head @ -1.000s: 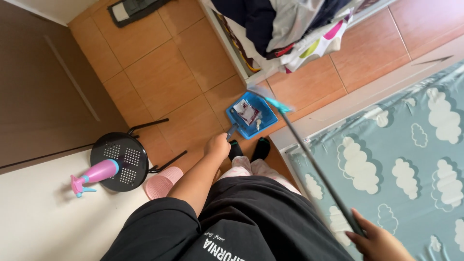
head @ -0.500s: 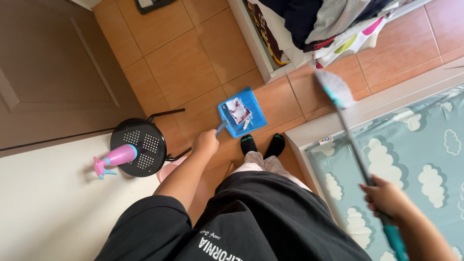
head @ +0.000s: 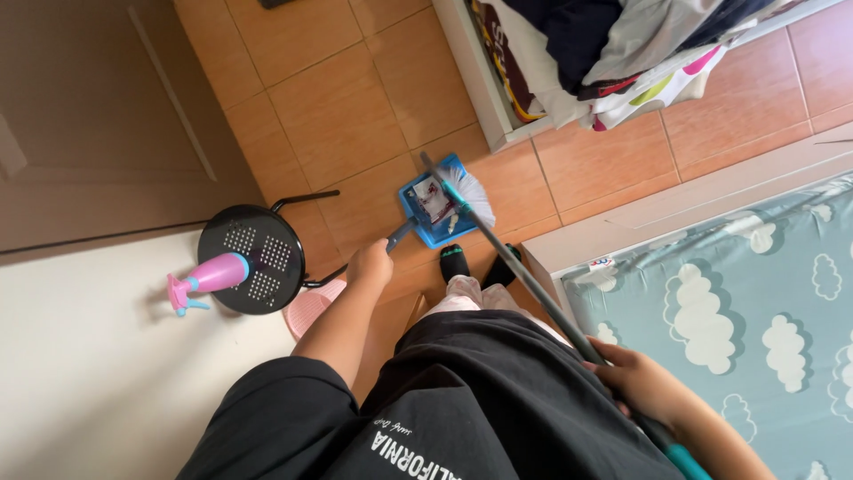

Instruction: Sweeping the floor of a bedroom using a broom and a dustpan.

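One broom has swung down to one dustpan, both hands each gripping one handle.

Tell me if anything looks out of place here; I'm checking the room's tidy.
Clothes lie in a loose heap spilling over the white ledge. A pink spray bottle lies on its side on the black stool. The blue dustpan, held by the left hand, holds scraps; the right hand grips the broom.
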